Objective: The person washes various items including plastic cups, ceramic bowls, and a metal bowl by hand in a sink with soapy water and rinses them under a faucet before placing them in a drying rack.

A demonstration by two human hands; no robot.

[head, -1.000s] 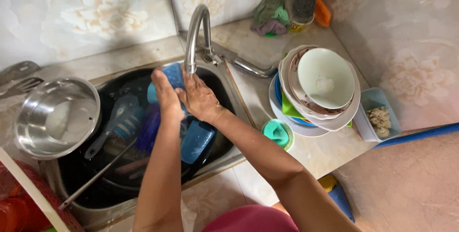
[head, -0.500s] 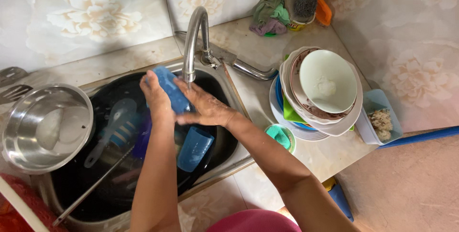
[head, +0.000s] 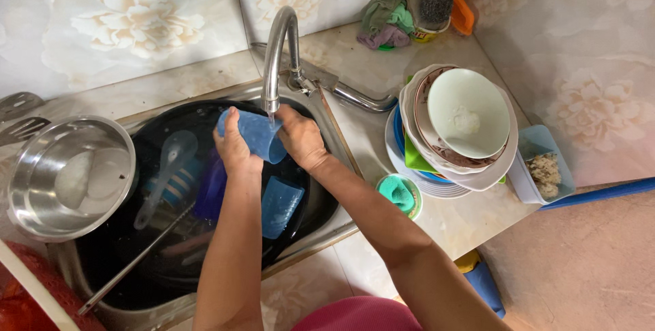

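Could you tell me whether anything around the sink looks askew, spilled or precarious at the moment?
The stack of dishes right of the sink leans unevenly, bowls nested crookedly on plates, near the counter edge. A steel pot overhangs the sink's left rim. Both hands, left hand and right hand, hold a blue cup under the faucet. Nothing spilled.

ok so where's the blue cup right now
In the head view the blue cup sits centre-left, held between the left hand and right hand, right under the faucet spout above the sink.
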